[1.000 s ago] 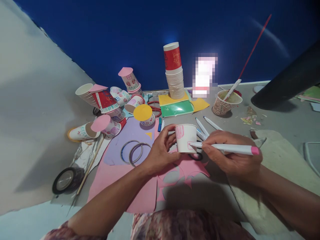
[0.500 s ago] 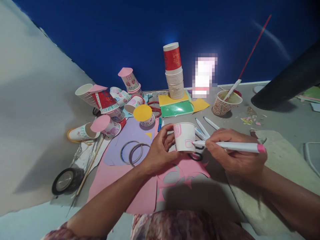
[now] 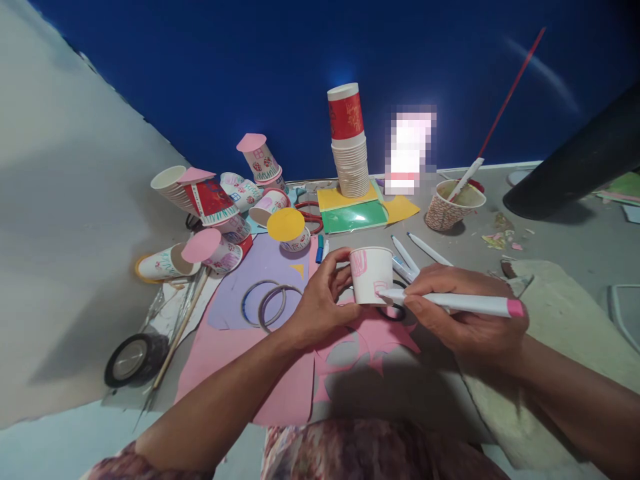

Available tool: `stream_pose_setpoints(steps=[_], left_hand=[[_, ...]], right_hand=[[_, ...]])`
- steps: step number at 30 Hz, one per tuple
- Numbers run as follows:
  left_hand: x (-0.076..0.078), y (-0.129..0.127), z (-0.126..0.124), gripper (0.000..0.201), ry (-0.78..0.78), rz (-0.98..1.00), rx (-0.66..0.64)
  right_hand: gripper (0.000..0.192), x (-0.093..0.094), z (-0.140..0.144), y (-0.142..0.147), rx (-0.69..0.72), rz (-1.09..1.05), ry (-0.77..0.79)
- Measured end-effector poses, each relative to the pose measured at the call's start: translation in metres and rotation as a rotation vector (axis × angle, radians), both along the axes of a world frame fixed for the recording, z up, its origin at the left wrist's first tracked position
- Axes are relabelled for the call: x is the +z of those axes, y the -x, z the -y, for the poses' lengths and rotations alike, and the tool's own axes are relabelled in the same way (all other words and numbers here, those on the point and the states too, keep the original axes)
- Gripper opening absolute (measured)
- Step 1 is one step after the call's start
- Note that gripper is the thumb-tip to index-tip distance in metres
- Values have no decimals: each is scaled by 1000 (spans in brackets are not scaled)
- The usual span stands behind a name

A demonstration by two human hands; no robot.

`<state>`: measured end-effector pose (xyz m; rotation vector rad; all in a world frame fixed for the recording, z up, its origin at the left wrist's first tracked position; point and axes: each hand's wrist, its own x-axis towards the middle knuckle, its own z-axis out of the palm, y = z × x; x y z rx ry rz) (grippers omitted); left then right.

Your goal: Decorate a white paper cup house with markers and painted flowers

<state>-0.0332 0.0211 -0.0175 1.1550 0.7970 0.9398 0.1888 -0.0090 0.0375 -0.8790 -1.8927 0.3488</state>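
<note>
Paper cup (image 3: 371,275) at frame centre is gripped by left hand (image 3: 320,300); pink marker (image 3: 450,302) is pinched in right hand (image 3: 465,313), tip on cup.

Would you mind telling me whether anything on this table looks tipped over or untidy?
Yes: the decorated cups at the left lie tumbled on their sides in a heap, unlike the upright stack. Paper scraps litter the right side. The white cup in the left hand stands upright.
</note>
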Motion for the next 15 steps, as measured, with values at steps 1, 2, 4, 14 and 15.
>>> stream_pose_setpoints(steps=[1, 2, 4, 14, 15], left_hand=[[0, 0, 0, 79, -1, -1, 2], [1, 0, 0, 79, 1, 1, 3], [2, 0, 1, 79, 4, 8, 3], [8, 2, 2, 82, 96, 55, 3], [8, 2, 2, 82, 102, 54, 1]], right_hand=[[16, 0, 0, 0, -2, 2, 7], [17, 0, 0, 0, -6, 5, 14], [18, 0, 0, 0, -20, 9, 16], [18, -8, 1, -1, -105, -65, 27], [18, -8, 1, -1, -108, -69, 30]])
